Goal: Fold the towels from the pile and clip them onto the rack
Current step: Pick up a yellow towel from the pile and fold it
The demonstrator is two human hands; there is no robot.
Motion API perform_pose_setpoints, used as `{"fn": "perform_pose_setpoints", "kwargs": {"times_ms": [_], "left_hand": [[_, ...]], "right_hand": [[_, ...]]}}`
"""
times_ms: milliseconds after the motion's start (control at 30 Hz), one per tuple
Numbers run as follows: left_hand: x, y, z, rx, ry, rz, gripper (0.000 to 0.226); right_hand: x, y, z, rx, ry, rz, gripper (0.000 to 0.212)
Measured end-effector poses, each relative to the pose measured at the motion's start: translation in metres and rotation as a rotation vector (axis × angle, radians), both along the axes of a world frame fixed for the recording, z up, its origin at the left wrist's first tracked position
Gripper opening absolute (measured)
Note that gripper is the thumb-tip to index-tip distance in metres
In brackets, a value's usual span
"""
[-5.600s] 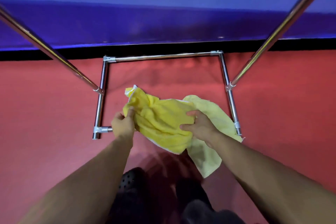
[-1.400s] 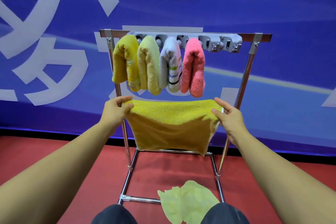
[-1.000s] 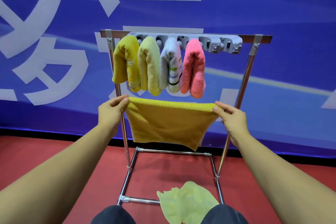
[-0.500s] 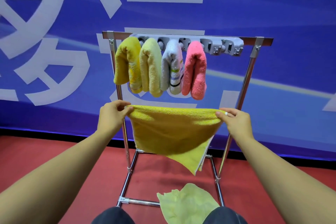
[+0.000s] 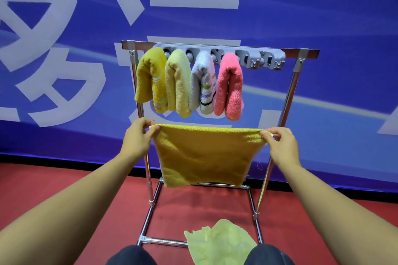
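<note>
Hands [image 5: 137,137] pinching yellow towel [image 5: 204,155], lettering unreadable

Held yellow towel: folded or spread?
Spread: the yellow towel hangs flat, its top corners pinched by the left hand and right hand.

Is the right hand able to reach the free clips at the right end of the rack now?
Probably not yet. The right hand pinches one corner of the yellow towel and the left hand the other. The free clips hang above it with nothing between, but the hand is occupied.
</note>
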State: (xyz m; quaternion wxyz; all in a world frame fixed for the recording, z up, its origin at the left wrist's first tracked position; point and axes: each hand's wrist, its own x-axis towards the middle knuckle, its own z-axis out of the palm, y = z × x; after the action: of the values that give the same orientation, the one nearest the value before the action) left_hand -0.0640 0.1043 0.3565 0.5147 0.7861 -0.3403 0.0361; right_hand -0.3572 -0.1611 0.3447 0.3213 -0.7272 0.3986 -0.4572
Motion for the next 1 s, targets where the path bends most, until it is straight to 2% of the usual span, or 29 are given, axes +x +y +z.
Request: {"fn": "perform_pose_setpoints", "kwargs": {"times_ms": [200, 267, 400, 500, 600, 800, 1000], "left_hand": [[-0.001, 0.005, -0.006, -0.116, 0.175, -0.103, 0.014], [0.0, 0.005, -0.009, -0.167, 0.233, -0.1, 0.015], [-0.001, 0.001, -0.011, -0.327, 0.371, -0.09, 0.022], [0.001, -0.003, -0.014, -0.407, 0.499, -0.078, 0.025], [0.003, -0.009, -0.026, -0.441, 0.592, -0.075, 0.027], [-0.004, -0.025, -0.076, -0.478, 0.728, 0.074, 0.018], [-0.004, -0.053, -0.14, -0.436, 0.772, 0.113, 0.02]], "right_hand": [[-0.008, 0.0, -0.001, 0.225, -0.17, 0.13, 0.017], [-0.006, 0.0, -0.001, 0.275, -0.268, 0.139, 0.015], [-0.004, -0.004, -0.003, 0.344, -0.382, 0.109, 0.024], [0.0, -0.009, -0.013, 0.41, -0.452, 0.147, 0.021], [0.006, -0.013, -0.028, 0.473, -0.469, 0.162, 0.021], [0.031, -0.007, -0.075, 0.589, -0.499, 0.102, 0.026], [0.063, -0.005, -0.13, 0.643, -0.42, -0.014, 0.023]]}}
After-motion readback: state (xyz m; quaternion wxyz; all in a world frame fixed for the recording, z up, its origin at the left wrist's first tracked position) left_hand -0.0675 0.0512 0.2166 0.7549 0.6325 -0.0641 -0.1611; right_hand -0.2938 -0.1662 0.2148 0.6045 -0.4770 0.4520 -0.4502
